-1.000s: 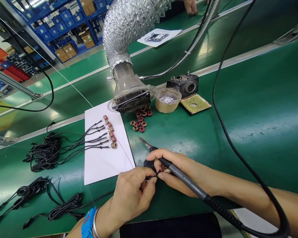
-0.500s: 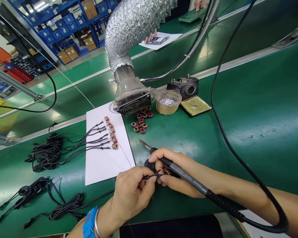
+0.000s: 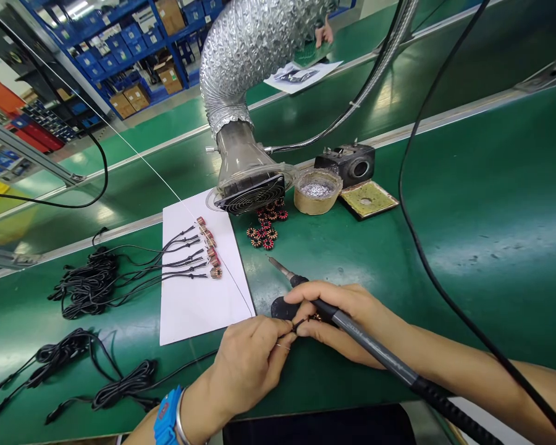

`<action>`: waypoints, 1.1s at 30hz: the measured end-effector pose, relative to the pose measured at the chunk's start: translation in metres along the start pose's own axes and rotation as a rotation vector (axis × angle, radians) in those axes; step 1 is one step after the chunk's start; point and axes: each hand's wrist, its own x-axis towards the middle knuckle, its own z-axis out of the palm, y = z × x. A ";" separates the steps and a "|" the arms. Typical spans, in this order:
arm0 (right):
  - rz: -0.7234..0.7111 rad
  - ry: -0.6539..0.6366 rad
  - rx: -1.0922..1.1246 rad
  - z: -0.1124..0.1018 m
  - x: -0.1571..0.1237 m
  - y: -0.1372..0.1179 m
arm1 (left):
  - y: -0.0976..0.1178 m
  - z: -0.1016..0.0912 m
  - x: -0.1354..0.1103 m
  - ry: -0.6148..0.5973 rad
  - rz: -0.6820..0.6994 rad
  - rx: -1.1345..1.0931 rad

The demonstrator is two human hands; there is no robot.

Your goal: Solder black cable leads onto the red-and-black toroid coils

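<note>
From where I stand, I can see the left hand [image 3: 250,355] with its grip pinched tight on a thin black wire [image 3: 299,323], just over the near edge of the green tabletop [image 3: 445,278]. The right hand [image 3: 352,315] has its grip wrapped around a soldering iron [image 3: 375,346], and its fingertips meet the left ones at the wire. The iron's tip points away from the wire, toward a bunch of little red and black rings [image 3: 262,238] near the fan [image 3: 252,194].

Bright; glare on green bench [image 3: 486,247]; soldering iron [image 3: 375,349] lettering seemingly blurred.
</note>
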 end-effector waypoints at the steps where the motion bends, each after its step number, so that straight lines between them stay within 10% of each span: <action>1: -0.029 -0.004 -0.015 0.000 -0.001 0.001 | 0.000 0.000 -0.001 -0.023 0.003 0.003; 33: -0.410 0.088 -0.211 -0.001 0.003 -0.002 | 0.004 -0.003 0.003 0.058 -0.117 -0.160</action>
